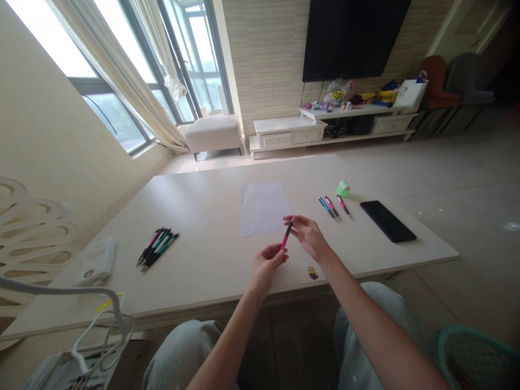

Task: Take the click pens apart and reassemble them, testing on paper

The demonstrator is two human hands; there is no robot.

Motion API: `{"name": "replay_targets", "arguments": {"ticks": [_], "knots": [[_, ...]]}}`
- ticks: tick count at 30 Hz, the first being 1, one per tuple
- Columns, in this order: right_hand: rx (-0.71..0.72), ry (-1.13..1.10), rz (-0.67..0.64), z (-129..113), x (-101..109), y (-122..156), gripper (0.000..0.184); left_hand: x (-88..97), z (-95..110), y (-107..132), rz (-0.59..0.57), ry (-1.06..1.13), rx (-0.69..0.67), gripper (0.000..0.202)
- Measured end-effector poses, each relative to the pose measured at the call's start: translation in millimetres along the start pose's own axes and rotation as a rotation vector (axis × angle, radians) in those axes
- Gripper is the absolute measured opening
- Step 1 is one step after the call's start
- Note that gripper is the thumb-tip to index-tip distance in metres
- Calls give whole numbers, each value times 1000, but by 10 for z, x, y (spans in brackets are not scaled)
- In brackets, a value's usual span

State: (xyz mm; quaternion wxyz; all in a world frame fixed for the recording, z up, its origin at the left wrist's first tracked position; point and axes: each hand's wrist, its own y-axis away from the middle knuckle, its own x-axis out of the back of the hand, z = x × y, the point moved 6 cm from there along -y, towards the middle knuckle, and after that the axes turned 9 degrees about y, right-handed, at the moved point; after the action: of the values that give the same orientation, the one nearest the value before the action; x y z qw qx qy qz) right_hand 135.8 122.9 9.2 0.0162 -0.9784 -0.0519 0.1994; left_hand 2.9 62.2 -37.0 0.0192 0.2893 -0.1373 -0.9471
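Observation:
A pink pen (285,237) is held between both of my hands above the near part of the cream table (203,216). My left hand (266,265) pinches its lower end. My right hand (309,234) pinches its upper, dark end. Just beyond the pen lies a white sheet of paper (263,207). Three pens (335,207) lie in a row to the right of the sheet. A bunch of several pens (157,247) lies at the left of the table.
A green pencil sharpener (343,188) and a black phone (387,220) lie at the right. A white box (96,261) sits at the table's left end, a small yellow sticker (312,272) near the front edge. A teal basket (475,355) stands at lower right.

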Motion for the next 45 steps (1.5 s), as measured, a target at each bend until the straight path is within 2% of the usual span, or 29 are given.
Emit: {"name": "replay_targets", "arguments": {"ticks": [2, 6, 9, 13, 17, 21, 23, 26, 28, 33, 36, 39, 42, 45], "knots": [[-2, 2, 37, 6, 18, 0, 21, 6, -4, -7, 4, -1, -6, 41], [-38, -52, -35, 29, -31, -1, 24, 23, -26, -28, -1, -12, -14, 42], [-12, -54, -12, 27, -19, -1, 18, 31, -39, -39, -13, -17, -12, 42], [-42, -91, -73, 61, -67, 7, 22, 29, -36, -37, -19, -13, -11, 40], [-8, -85, -10, 38, -34, 12, 16, 16, -20, -29, -16, -20, -12, 42], [-56, -140, -61, 71, -60, 9, 20, 11, -14, -21, -11, -12, -13, 41], [-41, -123, -19, 88, -37, 1, 18, 9, -14, -16, -11, -24, -22, 41], [23, -20, 136, 91, 40, 0, 16, 7, -9, -11, -5, -78, -60, 40], [46, 30, 188, 79, 56, 8, 18, 8, -6, -14, 7, -103, -82, 40], [-15, -74, -37, 70, -86, 16, 25, 11, -9, -30, 13, -91, -76, 39], [8, -77, -6, 64, -69, 28, 18, -3, 6, -20, 3, -128, -94, 36], [68, 30, 142, 43, -20, 68, 16, -27, 26, 7, 13, -200, -166, 30], [145, 281, 291, -45, -9, 138, 18, -55, 53, 42, 52, -310, -297, 22], [190, 425, 222, -126, -86, 162, 21, -78, 77, 60, 73, -330, -355, 21]]}}
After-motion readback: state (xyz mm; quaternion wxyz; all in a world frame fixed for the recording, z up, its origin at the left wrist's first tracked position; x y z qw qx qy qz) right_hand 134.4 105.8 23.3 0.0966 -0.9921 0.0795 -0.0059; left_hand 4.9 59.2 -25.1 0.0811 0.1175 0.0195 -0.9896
